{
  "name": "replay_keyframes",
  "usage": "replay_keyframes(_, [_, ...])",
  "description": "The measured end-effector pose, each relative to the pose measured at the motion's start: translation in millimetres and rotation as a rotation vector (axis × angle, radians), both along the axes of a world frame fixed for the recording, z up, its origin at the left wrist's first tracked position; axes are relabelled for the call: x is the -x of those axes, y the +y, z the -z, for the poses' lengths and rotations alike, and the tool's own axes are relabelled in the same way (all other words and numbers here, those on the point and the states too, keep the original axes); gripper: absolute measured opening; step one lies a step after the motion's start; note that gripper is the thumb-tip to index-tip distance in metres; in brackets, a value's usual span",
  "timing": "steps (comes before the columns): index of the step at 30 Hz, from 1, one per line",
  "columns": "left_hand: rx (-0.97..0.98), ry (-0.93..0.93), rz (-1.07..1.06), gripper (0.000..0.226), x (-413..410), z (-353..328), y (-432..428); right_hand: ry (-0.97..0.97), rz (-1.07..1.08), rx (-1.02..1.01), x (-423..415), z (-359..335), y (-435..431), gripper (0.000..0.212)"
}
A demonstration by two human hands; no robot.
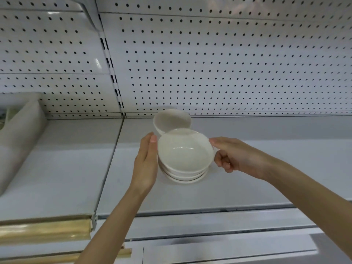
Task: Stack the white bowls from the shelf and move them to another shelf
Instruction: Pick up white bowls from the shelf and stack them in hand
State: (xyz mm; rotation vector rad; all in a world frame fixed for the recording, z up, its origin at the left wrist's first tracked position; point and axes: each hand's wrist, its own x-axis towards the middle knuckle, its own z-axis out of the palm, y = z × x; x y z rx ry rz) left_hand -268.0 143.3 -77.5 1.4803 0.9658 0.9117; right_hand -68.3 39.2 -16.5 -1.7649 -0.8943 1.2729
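A stack of three white bowls [185, 155] stands on the white shelf [266, 168] in the middle of the view. A single white bowl [172, 120] sits just behind it, near the pegboard back wall. My left hand [145, 161] lies flat with straight fingers against the stack's left side. My right hand [234, 156] is at the stack's right side, its thumb and forefinger at the top bowl's rim, the other fingers curled underneath.
A white pegboard wall [228, 63] backs the shelf. A slotted upright [112, 73] divides it from the left shelf section [66, 159], where a beige rolled bundle [19, 134] lies. Gold-coloured rails [43, 231] edge the lower left shelves.
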Motion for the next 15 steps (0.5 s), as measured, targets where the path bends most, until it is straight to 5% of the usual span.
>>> replay_keyframes(15, [0.196, 0.113, -0.040, 0.071, -33.9, -1.0, 81.3, -0.006, -0.007, 0.030, -30.0, 21.5, 98.6, 0.038])
